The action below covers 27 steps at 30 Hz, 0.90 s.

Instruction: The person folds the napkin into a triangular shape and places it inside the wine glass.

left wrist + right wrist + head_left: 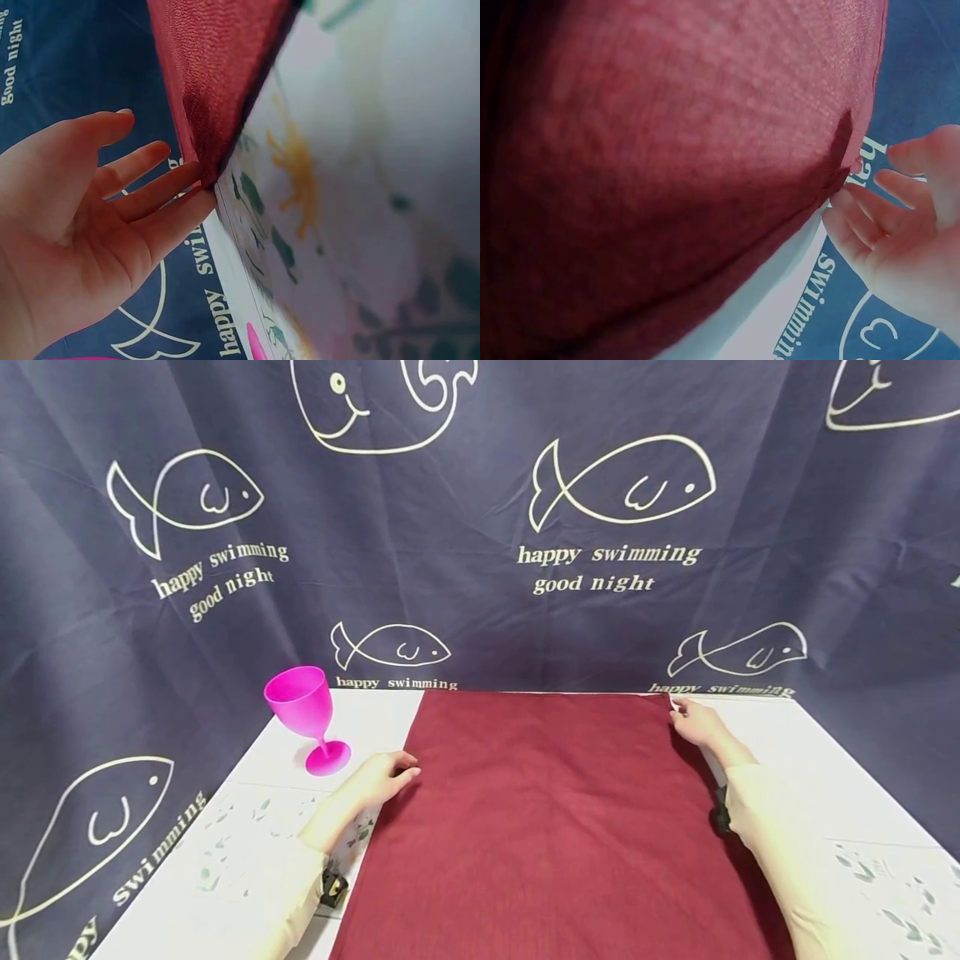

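A dark red cloth (540,827) lies spread flat over the table, its far edge near the table's back. My left hand (382,779) is beside the cloth's left edge. In the left wrist view its fingers (161,225) are loosely extended, the lower fingertips at the cloth's edge, and the thumb stands apart. My right hand (697,722) is at the far right corner of the cloth. Seen from the right wrist, the fingertips (847,202) touch that corner with the thumb held away. Left of the cloth stands a bright pink goblet (303,703), upright.
The white table (795,768) carries a printed leaf pattern and shows on both sides of the cloth. Behind it hangs a dark blue curtain (480,535) with fish drawings and lettering. The goblet stands close to my left hand.
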Tool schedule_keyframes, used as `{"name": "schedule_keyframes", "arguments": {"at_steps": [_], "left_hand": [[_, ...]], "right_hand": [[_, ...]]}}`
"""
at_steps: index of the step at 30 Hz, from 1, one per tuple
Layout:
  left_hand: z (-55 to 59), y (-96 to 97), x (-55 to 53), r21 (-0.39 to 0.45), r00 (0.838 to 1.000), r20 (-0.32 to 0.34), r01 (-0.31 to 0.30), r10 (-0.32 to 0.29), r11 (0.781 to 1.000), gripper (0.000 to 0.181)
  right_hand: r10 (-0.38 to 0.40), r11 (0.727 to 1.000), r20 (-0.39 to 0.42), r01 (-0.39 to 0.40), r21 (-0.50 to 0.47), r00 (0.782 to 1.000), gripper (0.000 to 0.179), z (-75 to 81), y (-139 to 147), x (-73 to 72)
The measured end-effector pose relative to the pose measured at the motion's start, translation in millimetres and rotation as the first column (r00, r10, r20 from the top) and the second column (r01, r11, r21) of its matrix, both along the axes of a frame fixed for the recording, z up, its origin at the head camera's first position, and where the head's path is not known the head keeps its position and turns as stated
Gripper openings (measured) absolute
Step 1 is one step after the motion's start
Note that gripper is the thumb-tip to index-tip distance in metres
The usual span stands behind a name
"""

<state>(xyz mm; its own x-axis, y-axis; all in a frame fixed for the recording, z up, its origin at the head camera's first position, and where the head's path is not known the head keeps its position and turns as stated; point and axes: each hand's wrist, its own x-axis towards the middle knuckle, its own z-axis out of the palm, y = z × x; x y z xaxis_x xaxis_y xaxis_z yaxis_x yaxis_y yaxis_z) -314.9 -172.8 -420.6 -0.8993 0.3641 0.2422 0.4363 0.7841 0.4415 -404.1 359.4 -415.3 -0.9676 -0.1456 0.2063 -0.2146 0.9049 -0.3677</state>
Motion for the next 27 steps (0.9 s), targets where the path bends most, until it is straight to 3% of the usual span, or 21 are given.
{"name": "schedule_keyframes", "arguments": {"at_steps": [9, 17, 27], "left_hand": [[2.7, -0.1, 3.1, 0.000, 1.000, -0.007, 0.001, -0.001, 1.000, 0.022], [3.2, 1.2, 3.5, -0.010, 1.000, -0.001, 0.005, -0.005, 1.000, 0.022], [3.5, 3.3, 5.1, -0.007, 1.000, 0.005, -0.011, 0.011, 1.000, 0.023]], "right_hand": [[0.011, 0.999, 0.000, -0.011, 0.038, 1.000, 0.044, -5.1, 0.2, -1.3], [0.039, 0.999, -0.009, -0.039, 0.013, 0.999, 0.043, -4.9, -4.6, -3.3], [0.077, 0.997, -0.150, -0.080, -0.016, 0.986, 0.027, -3.3, -9.4, -3.9]]}}
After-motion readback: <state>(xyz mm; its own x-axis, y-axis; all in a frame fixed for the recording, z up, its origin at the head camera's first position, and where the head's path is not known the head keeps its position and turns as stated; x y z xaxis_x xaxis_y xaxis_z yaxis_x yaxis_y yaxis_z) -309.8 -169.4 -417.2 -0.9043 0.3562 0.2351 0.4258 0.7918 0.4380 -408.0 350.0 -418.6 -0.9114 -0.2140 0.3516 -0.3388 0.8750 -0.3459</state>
